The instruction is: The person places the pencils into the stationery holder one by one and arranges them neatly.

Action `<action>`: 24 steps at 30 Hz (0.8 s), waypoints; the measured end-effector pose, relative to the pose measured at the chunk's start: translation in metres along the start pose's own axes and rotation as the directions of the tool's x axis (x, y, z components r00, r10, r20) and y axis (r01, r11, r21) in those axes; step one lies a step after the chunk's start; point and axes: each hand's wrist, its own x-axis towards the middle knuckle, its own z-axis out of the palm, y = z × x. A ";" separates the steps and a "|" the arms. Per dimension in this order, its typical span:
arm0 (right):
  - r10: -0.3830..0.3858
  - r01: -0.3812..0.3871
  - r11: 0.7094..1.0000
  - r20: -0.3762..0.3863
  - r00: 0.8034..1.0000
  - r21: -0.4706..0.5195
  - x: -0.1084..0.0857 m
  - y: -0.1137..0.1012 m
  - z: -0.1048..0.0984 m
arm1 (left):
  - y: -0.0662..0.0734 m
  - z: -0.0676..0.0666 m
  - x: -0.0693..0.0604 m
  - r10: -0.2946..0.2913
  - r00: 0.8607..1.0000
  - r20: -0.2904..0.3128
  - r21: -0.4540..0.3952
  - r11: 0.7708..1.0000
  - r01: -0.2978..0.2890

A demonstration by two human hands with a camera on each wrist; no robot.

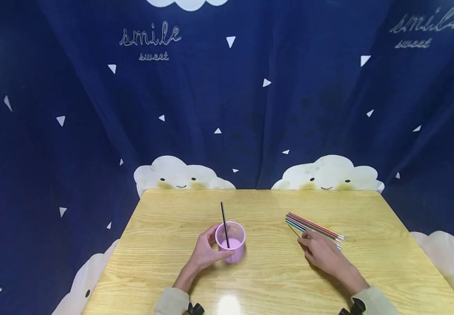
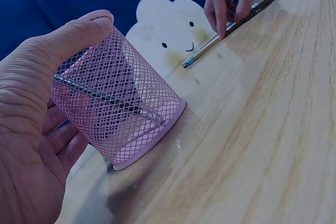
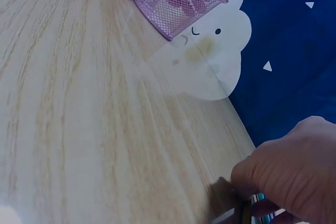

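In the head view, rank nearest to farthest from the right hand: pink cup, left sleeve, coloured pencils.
1. Coloured pencils, at the right hand.
2. Pink cup, left of that, in the left hand.
3. Left sleeve, farther left, at the frame's bottom.

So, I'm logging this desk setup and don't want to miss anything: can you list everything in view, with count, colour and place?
Cylindrical mesh cup: one, pink, on the table's left half.
Slim black pencil: one, black, leaning inside the cup.
Loose slim pencils: several, partly hidden; red, blue and others; on the table's right side.
Thin yellow pencil: one, yellow, at the right hand.
Wood-grain table: one, light brown, in front.
Printed cloth backdrop: dark blue with white shapes, around the table.
Sleeves: two, beige, lower edge.
Left hand: one, gripping the cup.
Right hand: one, over the pencils.
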 end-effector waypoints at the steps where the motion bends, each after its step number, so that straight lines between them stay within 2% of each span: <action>1: 0.008 -0.008 1.000 0.013 1.000 0.005 0.000 0.000 0.000 | 0.000 0.000 0.000 -0.003 1.000 -0.002 0.003 1.000 0.003; 12: 0.064 -0.069 0.995 0.083 0.995 0.071 0.004 -0.001 -0.003 | -0.001 -0.001 -0.001 -0.009 1.000 -0.003 0.010 1.000 0.009; 24: 0.056 -0.059 0.997 0.051 0.997 0.046 0.003 0.000 -0.004 | 0.000 -0.001 0.000 -0.004 1.000 -0.002 -0.001 1.000 0.004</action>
